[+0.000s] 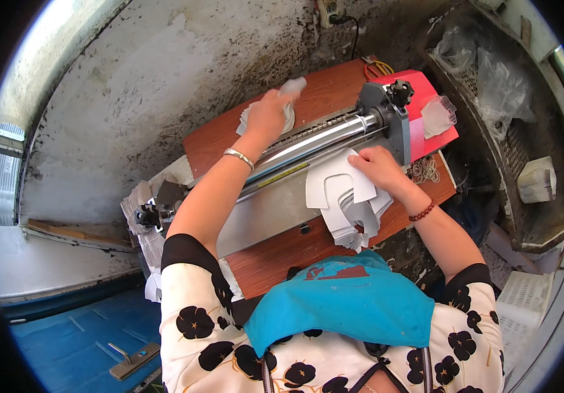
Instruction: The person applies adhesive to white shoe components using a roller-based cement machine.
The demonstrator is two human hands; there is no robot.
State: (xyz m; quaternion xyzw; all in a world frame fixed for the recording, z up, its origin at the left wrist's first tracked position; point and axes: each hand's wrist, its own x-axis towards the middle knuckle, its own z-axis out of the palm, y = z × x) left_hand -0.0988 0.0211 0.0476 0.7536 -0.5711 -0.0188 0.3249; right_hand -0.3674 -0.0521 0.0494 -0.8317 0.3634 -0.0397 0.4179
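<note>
Our left hand reaches over the roller machine to its far side. Its grip is clamped on a white cut sheet piece, one end of which sticks out past the fingers toward the wall. Under this hand lies a small stack of white pieces on the wooden worktop, behind the machine. A metal bracelet sits on this wrist.

Our right hand lies flat, fingers spread and together with nothing gripped, pressing down on the top white shaped piece at the near side of the roller. That piece lies flat on the machine's feed plate. Its straight upper edge runs parallel to the roller; its long axis runs from the roller toward us, and the notched end points toward our body. Beneath and just beside it, further white shaped pieces lie fanned, reaching the near worktop edge. A bead bracelet sits on this wrist.

The roller's long axis runs diagonally, from lower left to upper right. At its right end stands a grey end housing, next to a red box. Rubber bands lie near the right hand. A blue apron covers our front.
</note>
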